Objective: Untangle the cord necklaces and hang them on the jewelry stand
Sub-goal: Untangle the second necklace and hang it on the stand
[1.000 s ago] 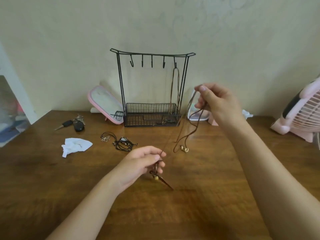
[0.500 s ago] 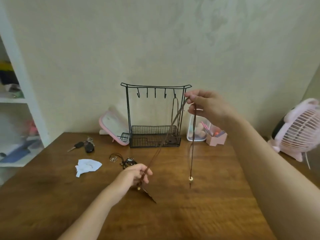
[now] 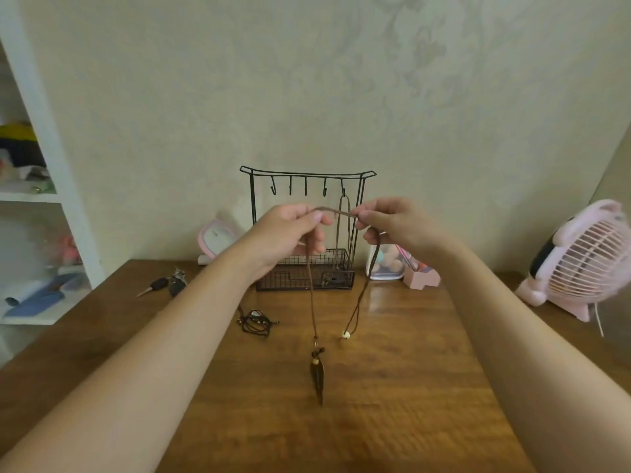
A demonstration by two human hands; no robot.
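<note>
Head view showed the left hand and right hand each pinching the cord necklace, a short span taut sideways between them, parallel to the top bar of the jewelry stand at the far edge of the tabletop. Its 4 free hooks lay just beyond, slightly above, nearer the left hand.

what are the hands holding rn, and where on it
A brown cord necklace, pinched at the top of its loop by the left hand and the right hand; its pendant hangs below.

Left hand, right hand — raised, pinching.
</note>
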